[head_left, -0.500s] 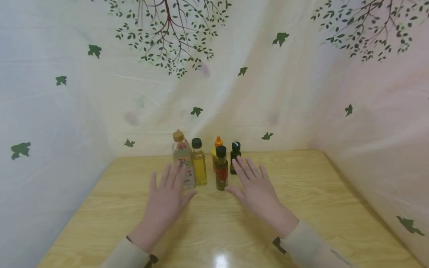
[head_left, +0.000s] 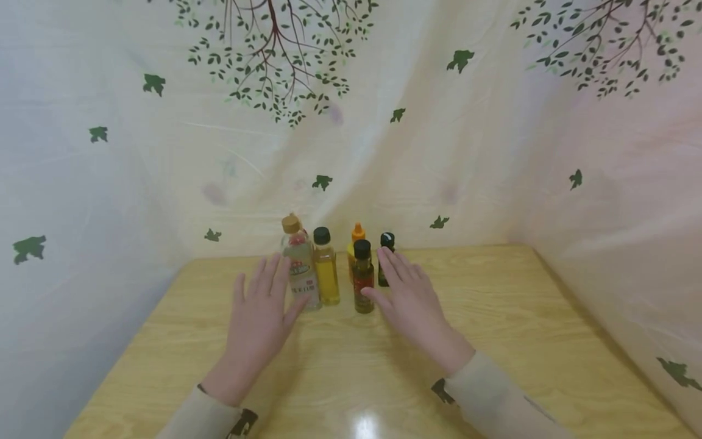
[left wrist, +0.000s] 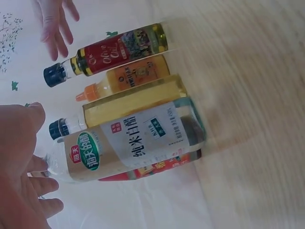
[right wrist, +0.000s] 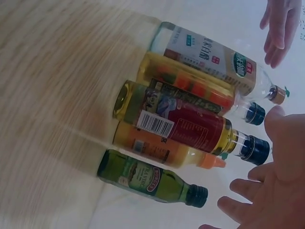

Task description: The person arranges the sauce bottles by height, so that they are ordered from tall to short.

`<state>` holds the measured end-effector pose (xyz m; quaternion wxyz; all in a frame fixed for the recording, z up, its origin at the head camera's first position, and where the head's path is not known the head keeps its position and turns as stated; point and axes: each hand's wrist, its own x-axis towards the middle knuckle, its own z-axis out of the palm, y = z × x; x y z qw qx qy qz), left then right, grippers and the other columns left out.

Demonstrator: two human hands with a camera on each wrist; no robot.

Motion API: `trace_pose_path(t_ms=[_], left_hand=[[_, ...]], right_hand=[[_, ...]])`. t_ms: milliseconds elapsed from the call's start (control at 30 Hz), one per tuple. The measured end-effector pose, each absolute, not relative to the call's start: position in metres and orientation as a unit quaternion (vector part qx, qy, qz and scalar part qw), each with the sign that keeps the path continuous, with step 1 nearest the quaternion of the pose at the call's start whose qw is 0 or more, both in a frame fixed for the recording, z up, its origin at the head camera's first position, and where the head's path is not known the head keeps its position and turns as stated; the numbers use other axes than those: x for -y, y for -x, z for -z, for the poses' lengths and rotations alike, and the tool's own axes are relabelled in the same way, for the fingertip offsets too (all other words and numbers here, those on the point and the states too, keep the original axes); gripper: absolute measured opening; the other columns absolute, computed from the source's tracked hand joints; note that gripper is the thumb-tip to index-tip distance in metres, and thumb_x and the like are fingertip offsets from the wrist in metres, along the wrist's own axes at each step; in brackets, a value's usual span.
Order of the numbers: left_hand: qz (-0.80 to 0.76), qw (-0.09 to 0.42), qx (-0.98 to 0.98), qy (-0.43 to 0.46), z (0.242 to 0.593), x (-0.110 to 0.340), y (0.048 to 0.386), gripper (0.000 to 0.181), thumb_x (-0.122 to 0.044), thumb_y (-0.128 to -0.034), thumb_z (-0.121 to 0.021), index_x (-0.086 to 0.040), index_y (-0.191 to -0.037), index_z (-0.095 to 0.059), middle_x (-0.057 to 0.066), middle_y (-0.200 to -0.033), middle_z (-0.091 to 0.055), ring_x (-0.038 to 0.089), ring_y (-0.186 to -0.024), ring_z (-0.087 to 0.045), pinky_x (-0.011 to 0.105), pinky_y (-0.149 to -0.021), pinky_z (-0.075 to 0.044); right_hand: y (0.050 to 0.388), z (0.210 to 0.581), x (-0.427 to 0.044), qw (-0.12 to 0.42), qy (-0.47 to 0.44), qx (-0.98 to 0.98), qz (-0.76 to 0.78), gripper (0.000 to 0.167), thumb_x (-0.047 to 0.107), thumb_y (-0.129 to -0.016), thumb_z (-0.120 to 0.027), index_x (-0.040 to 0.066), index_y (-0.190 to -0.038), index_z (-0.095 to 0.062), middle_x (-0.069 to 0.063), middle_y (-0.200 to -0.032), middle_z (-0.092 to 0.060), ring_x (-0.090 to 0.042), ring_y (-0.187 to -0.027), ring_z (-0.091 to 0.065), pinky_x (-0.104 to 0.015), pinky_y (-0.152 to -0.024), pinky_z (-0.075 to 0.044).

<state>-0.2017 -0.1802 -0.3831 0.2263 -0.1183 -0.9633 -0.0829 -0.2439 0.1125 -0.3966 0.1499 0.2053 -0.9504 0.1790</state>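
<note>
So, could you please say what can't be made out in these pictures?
Head view: much of the green bottle, behind the right grip.
Left wrist view: most of the red bottle, behind the clear bottle.
Right wrist view: part of the left grip, cut off by the top edge.

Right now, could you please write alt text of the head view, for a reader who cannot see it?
A person's left hand and right hand, fingers extended, are over a wood-grained table, with a cluster of upright bottles just beyond them. Behind is a pale backdrop printed with leafy branches.
</note>
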Motion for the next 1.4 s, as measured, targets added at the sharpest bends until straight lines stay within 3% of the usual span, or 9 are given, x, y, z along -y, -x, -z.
trace_pose_path(t_ms=[167,367,667,900,1400], left_hand=[[0.104,0.238,0.958,0.118,0.378,0.184,0.205,0.087,-0.049,-0.1093,-0.067,-0.002,-0.172,-0.029,0.025,-0.176,-0.031,0.048,-0.163,-0.025,0.074,-0.129,-0.013],[0.143,0.243,0.953,0.110,0.372,0.184,0.211,0.085,-0.045,-0.1107,-0.067,0.000,-0.172,-0.029,0.027,-0.174,-0.033,0.050,-0.160,-0.029,0.072,-0.129,-0.018],[0.216,0.265,0.934,0.103,0.369,0.184,0.226,0.081,-0.038,-0.1105,-0.070,0.005,-0.169,-0.033,0.030,-0.168,-0.041,0.051,-0.153,-0.041,0.071,-0.125,-0.032],[0.257,0.252,0.931,0.066,0.366,0.185,0.239,0.078,-0.044,-0.1123,-0.065,0.003,-0.167,-0.036,0.030,-0.167,-0.042,0.051,-0.153,-0.041,0.068,-0.125,-0.034],[0.322,0.219,0.921,0.017,0.353,0.164,0.268,0.079,-0.048,-0.1111,-0.066,-0.002,-0.169,-0.037,0.028,-0.169,-0.041,0.048,-0.153,-0.041,0.067,-0.124,-0.037]], right_hand=[[0.251,0.396,-0.104,0.152,-0.196,0.940,-0.236,0.087,0.057,-0.112,-0.058,0.009,-0.176,-0.023,-0.019,-0.177,-0.035,-0.041,-0.162,-0.033,-0.064,-0.130,-0.029],[0.258,0.397,-0.093,0.143,-0.157,0.925,-0.316,0.084,0.055,-0.111,-0.063,0.014,-0.176,-0.029,-0.017,-0.174,-0.041,-0.043,-0.157,-0.041,-0.067,-0.124,-0.037],[0.266,0.398,-0.081,0.135,-0.122,0.905,-0.384,0.079,0.058,-0.109,-0.065,0.019,-0.172,-0.039,-0.012,-0.164,-0.054,-0.038,-0.147,-0.054,-0.066,-0.112,-0.050],[0.277,0.403,-0.072,0.149,-0.133,0.891,-0.407,0.060,0.048,-0.107,-0.074,0.016,-0.155,-0.058,-0.011,-0.144,-0.069,-0.035,-0.133,-0.066,-0.061,-0.105,-0.057],[0.287,0.407,-0.075,0.168,-0.130,0.891,-0.401,0.031,0.036,-0.109,-0.074,0.009,-0.124,-0.071,-0.009,-0.120,-0.073,-0.032,-0.109,-0.073,-0.055,-0.092,-0.061]])
